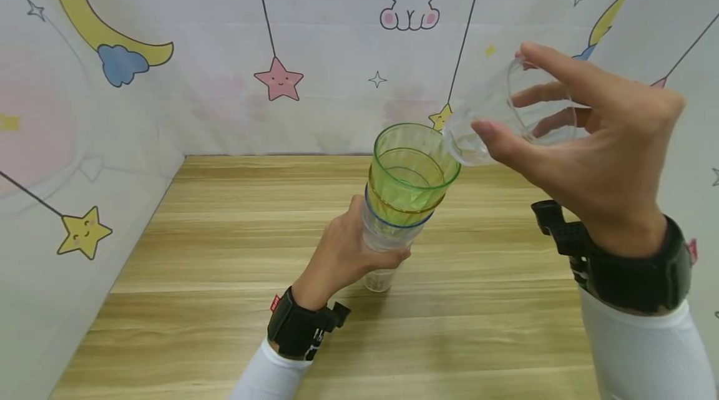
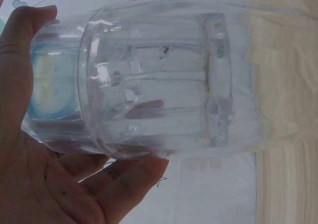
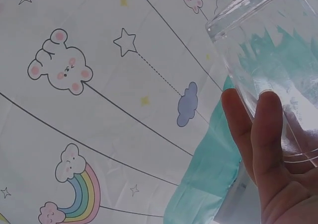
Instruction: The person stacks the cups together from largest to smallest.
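Observation:
My left hand (image 1: pixel 342 250) grips a leaning stack of nested plastic cups around its lower part. On top is a green cup (image 1: pixel 418 178), its mouth facing up. Below its rim come an amber-rimmed cup (image 1: pixel 387 196) and a blue-rimmed cup (image 1: pixel 377 218). Clear cup walls (image 2: pixel 164 85) fill the left wrist view; whether the base touches the table cannot be told. My right hand (image 1: pixel 612 119) holds a clear cup (image 3: pixel 268 40) by its sides, thumb opposite fingers. That cup is tipped sideways, its base beside the green rim, its mouth toward the palm.
A wood-grain table (image 1: pixel 236 219) lies beneath both hands. Behind it and at the sides hang white printed sheets (image 1: pixel 337 25) with stars, a moon and a rabbit. Teal cloth (image 3: pixel 198 169) shows in the right wrist view.

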`<state>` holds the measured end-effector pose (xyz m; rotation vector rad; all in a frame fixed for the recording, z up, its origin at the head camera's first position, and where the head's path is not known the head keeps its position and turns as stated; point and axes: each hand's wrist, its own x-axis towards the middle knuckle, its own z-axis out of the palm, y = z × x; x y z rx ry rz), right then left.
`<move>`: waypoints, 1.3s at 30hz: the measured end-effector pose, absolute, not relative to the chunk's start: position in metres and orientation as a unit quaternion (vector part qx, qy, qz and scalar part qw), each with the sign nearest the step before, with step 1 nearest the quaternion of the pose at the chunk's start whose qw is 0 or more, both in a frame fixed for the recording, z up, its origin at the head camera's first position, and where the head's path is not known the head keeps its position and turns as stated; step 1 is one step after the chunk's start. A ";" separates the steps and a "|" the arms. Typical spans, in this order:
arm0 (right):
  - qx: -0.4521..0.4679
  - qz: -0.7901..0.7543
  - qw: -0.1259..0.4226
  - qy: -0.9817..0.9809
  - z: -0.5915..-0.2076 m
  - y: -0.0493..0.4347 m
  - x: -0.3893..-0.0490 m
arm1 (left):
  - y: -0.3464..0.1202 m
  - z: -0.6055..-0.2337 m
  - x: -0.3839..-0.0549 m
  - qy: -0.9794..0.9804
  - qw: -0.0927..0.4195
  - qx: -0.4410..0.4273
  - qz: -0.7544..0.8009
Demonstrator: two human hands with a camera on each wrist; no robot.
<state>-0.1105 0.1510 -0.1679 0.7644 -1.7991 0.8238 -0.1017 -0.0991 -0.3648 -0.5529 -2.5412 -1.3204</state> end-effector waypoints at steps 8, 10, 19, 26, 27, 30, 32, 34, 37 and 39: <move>0.334 0.329 0.483 -0.740 -0.164 0.148 -0.113 | -0.099 -0.365 -0.102 -0.861 0.104 -0.192 -0.458; 0.343 0.325 0.482 -0.738 -0.164 0.147 -0.115 | -0.099 -0.365 -0.102 -0.862 0.104 -0.192 -0.458; 0.369 0.306 0.479 -0.735 -0.163 0.142 -0.119 | -0.100 -0.365 -0.102 -0.864 0.106 -0.190 -0.455; 0.389 0.319 0.469 -0.726 -0.161 0.132 -0.118 | -0.100 -0.364 -0.102 -0.864 0.112 -0.193 -0.451; 0.396 0.319 0.465 -0.725 -0.161 0.131 -0.117 | -0.100 -0.364 -0.102 -0.864 0.111 -0.193 -0.451; 0.415 0.304 0.450 -0.730 -0.161 0.125 -0.116 | -0.100 -0.363 -0.102 -0.866 0.112 -0.193 -0.449; 0.433 0.286 0.435 -0.736 -0.162 0.120 -0.114 | -0.100 -0.363 -0.102 -0.867 0.113 -0.193 -0.446; 0.450 0.272 0.410 -0.745 -0.164 0.114 -0.112 | -0.101 -0.364 -0.102 -0.867 0.112 -0.196 -0.445; 0.469 0.265 0.357 -0.763 -0.168 0.106 -0.111 | -0.101 -0.364 -0.102 -0.866 0.113 -0.199 -0.445; 0.471 0.270 0.317 -0.778 -0.172 0.101 -0.111 | -0.101 -0.364 -0.103 -0.866 0.113 -0.200 -0.444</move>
